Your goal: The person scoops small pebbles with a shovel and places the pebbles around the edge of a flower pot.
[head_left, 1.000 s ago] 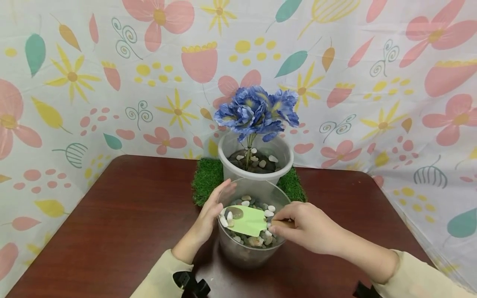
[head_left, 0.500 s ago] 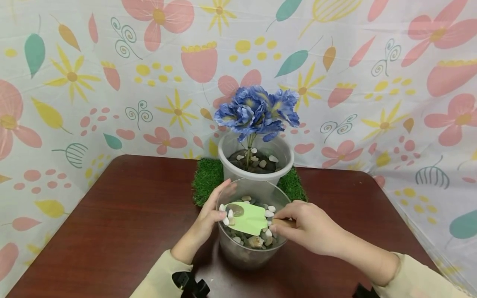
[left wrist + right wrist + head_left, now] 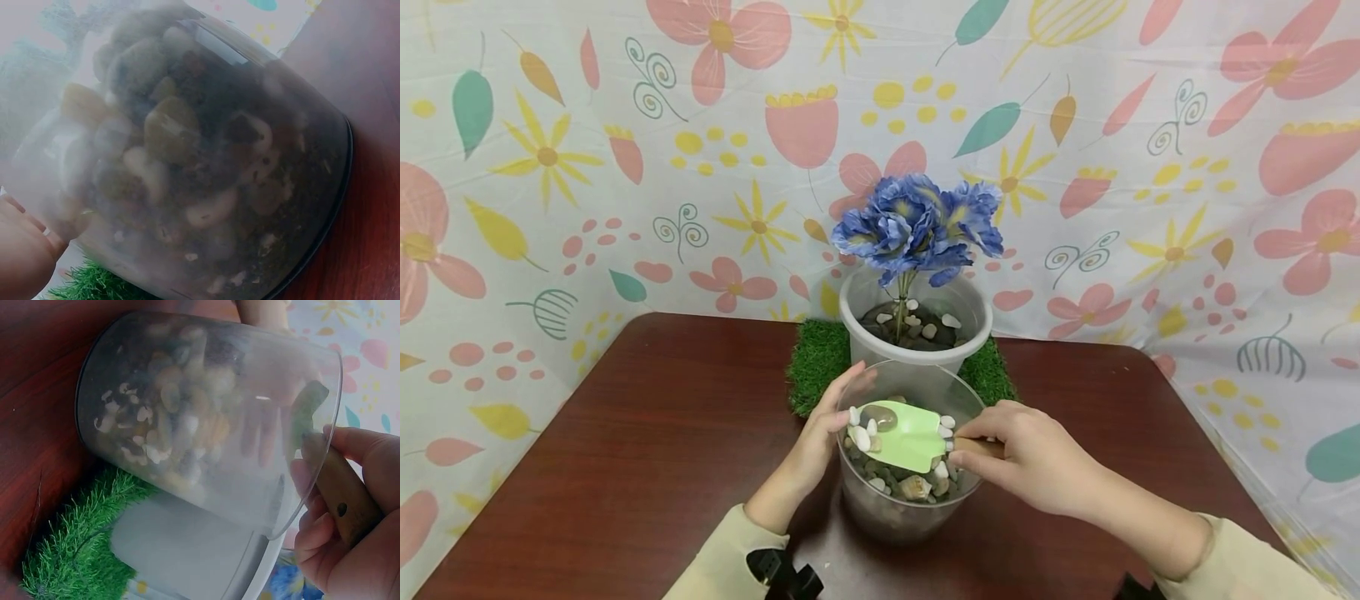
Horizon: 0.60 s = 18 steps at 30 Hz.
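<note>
My right hand [image 3: 1026, 458] grips the wooden handle [image 3: 347, 497] of a small trowel with a light green blade [image 3: 913, 437]. The blade lies across the mouth of a clear plastic bucket [image 3: 887, 521], its tip toward the left wall. On the tip end sit several white pebbles [image 3: 859, 437] and one larger grey-brown stone [image 3: 880, 417]. Below the blade, mixed stones [image 3: 915, 487] fill part of the bucket. My left hand [image 3: 816, 442] rests along the bucket's left side, fingers extended on the outside and thumb near the rim.
Just behind the bucket stands a white pot [image 3: 917, 354] holding blue artificial flowers [image 3: 917, 225] among dark soil and pebbles. It sits on a green turf mat [image 3: 820, 358]. The brown table [image 3: 685, 417] backs onto a flower-patterned cloth [image 3: 685, 208].
The trowel blade has risen a little and shifted slightly right, and the pebbles at its tip have moved with it. My left hand stays at the bucket's side.
</note>
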Motion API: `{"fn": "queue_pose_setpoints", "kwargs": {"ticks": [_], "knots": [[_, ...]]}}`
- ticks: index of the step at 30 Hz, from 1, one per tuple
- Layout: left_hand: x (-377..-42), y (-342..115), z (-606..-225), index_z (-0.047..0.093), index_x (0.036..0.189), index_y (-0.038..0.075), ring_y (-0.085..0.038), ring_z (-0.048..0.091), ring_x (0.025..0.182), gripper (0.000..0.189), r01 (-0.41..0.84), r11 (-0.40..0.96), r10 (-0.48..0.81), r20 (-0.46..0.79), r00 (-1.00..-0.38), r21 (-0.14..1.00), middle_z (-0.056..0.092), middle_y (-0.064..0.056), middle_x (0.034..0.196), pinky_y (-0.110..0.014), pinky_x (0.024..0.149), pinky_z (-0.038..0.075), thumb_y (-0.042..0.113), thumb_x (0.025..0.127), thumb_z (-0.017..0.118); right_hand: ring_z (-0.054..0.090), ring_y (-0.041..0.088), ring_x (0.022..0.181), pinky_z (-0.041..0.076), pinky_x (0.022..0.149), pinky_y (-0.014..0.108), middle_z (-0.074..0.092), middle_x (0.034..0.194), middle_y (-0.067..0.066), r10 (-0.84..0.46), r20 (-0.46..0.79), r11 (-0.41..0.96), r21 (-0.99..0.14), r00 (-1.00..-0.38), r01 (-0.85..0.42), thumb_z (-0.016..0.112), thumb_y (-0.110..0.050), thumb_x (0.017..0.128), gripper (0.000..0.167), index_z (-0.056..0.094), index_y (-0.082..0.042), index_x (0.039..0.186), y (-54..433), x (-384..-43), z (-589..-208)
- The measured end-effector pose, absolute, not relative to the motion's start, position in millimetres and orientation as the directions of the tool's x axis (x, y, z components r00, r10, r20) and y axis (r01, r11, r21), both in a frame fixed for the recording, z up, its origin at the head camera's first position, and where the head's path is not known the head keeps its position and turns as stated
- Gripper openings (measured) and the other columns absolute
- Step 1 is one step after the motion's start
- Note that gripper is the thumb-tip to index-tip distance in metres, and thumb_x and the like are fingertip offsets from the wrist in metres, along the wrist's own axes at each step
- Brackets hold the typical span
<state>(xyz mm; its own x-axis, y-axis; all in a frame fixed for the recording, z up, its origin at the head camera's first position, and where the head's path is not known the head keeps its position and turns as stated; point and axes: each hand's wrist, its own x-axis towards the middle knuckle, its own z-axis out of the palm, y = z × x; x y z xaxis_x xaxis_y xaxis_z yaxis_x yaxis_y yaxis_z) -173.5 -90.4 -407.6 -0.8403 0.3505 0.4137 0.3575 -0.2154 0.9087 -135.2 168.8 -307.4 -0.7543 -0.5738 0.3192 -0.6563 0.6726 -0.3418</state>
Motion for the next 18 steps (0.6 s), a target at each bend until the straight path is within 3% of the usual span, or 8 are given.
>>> {"fn": "queue_pose_setpoints", "kwargs": {"ticks": [6,14,18], "knots": [[-173.9,-91.2,-408.4,0.018,0.147,-0.004,-0.018,0.034,0.133,0.067,0.375,-0.216,0.354,0.431,-0.830,0.901,0.030,-0.029,0.147,-0.050,0.105,0.020,0.017,0.086,0.036,0.042,-0.006,0.070,0.038,0.059,0.015,0.053,0.077,-0.026,-0.589,0.353,0.658,-0.312,-0.727,-0.685,0.073,-0.029,0.080,0.008,0.068,-0.034,0.085,168.4,-136.8,-309.7],[-173.3,-91.7,-407.4,0.018,0.148,-0.003,-0.012,0.033,0.134,0.066,0.374,-0.210,0.358,0.427,-0.830,0.903,0.030,-0.027,0.148,-0.048,0.105,0.020,0.016,0.088,0.038,0.042,-0.006,0.070,0.039,0.059,0.015,0.053,0.076,-0.025,-0.595,0.370,0.664,-0.274,-0.714,-0.695,0.074,-0.029,0.079,0.009,0.069,-0.032,0.085,168.0,-140.1,-309.1],[-173.5,-91.1,-408.9,0.018,0.148,-0.003,-0.008,0.033,0.134,0.067,0.379,-0.215,0.353,0.433,-0.829,0.900,0.029,-0.028,0.148,-0.039,0.105,0.023,0.015,0.087,0.037,0.045,-0.006,0.072,0.040,0.061,0.016,0.056,0.079,-0.025,-0.593,0.375,0.665,-0.271,-0.713,-0.696,0.074,-0.028,0.079,0.009,0.071,-0.030,0.087,170.0,-142.6,-309.0]]}}
